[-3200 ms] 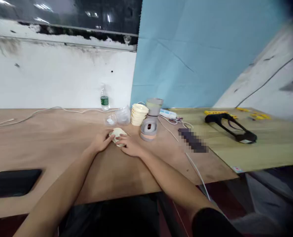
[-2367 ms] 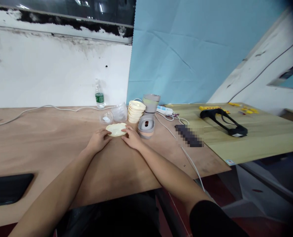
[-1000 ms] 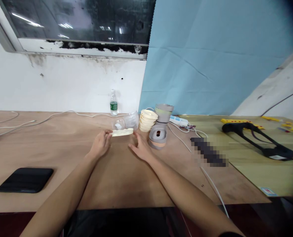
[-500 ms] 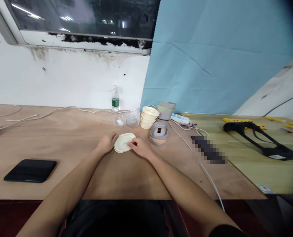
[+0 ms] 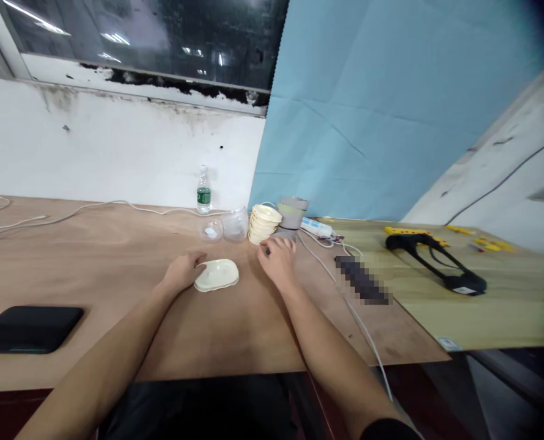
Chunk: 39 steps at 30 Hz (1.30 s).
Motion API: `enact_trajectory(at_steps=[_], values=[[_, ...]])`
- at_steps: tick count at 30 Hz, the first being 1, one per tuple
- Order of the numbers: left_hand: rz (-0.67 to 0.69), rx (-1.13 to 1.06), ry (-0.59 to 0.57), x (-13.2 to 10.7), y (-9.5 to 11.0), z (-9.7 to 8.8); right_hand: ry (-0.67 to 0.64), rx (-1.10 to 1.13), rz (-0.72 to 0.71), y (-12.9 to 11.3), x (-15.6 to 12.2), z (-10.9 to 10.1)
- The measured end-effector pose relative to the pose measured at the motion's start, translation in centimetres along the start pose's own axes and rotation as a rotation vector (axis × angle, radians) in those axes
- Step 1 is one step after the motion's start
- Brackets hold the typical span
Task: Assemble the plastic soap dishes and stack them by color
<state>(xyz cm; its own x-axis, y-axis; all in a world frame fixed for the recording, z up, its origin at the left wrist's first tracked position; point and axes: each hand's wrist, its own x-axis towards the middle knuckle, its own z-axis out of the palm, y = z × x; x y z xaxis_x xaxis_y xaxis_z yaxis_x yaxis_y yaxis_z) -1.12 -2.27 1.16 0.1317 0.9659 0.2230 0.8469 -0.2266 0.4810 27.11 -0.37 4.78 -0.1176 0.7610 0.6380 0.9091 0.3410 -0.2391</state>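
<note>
A shallow cream dish [image 5: 217, 275] lies flat on the brown table [image 5: 116, 269]. My left hand [image 5: 183, 272] sits at the dish's left rim, fingers curled against its edge. My right hand [image 5: 279, 260] is off the dish and reaches forward to the right. Its fingers curl over a grey container [image 5: 285, 234], most of which the hand hides. Just behind stand a stack of cream bowls [image 5: 263, 223] and a grey-green cup [image 5: 291, 212].
Two clear plastic lids [image 5: 211, 231] [image 5: 235, 223] and a water bottle [image 5: 203, 190] stand further back. A black tablet [image 5: 24, 329] lies at the near left. To the right are a white power strip [image 5: 315, 227] with cables, a dark blurred object [image 5: 361, 280] and a black strap device [image 5: 437, 263].
Both hands turned the cream dish over and set it flat. My right hand has since let go and moved right onto the grey container. My left hand stays at the dish.
</note>
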Motion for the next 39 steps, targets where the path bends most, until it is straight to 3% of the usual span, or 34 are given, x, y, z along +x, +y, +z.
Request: enact_trajectory(at_steps=[7, 11, 20, 24, 27, 30, 32, 36, 39], values=[[-0.023, 0.011, 0.048, 0.1, -1.0, -0.3, -0.021, -0.103, 0.127, 1.6, 0.1, -0.5], [-0.023, 0.002, 0.024, 0.1, -0.6, -0.3, -0.124, -0.153, 0.208, 2.5, 0.6, -1.0], [0.062, -0.008, 0.006, 0.2, -0.6, 0.2, -0.244, -0.163, 0.139, 2.5, 0.7, -0.6], [0.074, -0.005, -0.022, 0.1, -0.3, 0.0, -0.176, -0.169, 0.143, 1.8, 0.8, -1.1], [0.068, -0.004, -0.033, 0.0, 0.0, -0.2, -0.008, -0.134, 0.116, 1.0, 0.8, -1.6], [0.063, -0.002, -0.043, 0.0, 0.0, -0.2, 0.180, 0.026, -0.008, 0.0, 0.4, -1.9], [0.076, -0.004, -0.034, 0.0, 0.0, -0.2, 0.225, 0.223, -0.120, -1.1, -0.2, -2.0], [0.168, -0.046, 0.076, -0.3, 0.5, -0.5, 0.120, 0.693, -0.218, -4.2, -2.4, -1.4], [0.278, -0.138, 0.136, -0.8, 1.8, -1.3, 0.002, 0.932, -0.031, -5.8, -3.5, -0.1]])
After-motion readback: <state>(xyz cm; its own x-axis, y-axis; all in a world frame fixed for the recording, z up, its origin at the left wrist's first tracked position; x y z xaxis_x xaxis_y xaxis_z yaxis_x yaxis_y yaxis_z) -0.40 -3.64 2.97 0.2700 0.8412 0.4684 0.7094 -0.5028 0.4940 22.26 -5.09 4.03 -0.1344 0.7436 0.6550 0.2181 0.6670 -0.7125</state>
